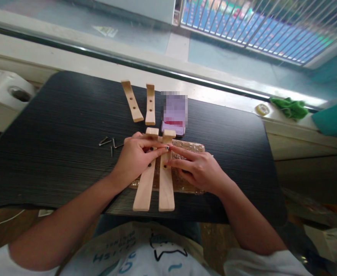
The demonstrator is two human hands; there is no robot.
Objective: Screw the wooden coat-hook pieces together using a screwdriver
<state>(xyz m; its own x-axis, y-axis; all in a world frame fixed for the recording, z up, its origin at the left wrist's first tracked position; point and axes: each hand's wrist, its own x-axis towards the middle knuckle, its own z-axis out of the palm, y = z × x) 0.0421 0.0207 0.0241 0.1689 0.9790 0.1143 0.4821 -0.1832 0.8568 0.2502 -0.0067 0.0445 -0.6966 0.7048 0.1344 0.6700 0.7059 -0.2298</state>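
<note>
Two long pale wooden pieces with curved ends and dark holes lie side by side before me: the left wooden piece [144, 191] and the right wooden piece [166, 191]. My left hand [135, 155] reaches across the left one, its thumb and index finger pinched on a small shiny metal fastener [167, 148] at the upper hole of the right piece. What kind it is, I cannot make out. My right hand [200, 168] has its fingers stretched out and apart, with the index tip beside the fastener and another fingertip on the right piece near its lower hole.
Under the wood lies a brown plastic-wrapped package [190, 186]. Several metal bolts [112, 149] are scattered left of my hands. Two shorter wooden pieces [150, 105] and a phone [174, 111] lie farther back on the black table [56, 153]. The windowsill holds a tape roll [262, 110] and a green cloth [289, 108].
</note>
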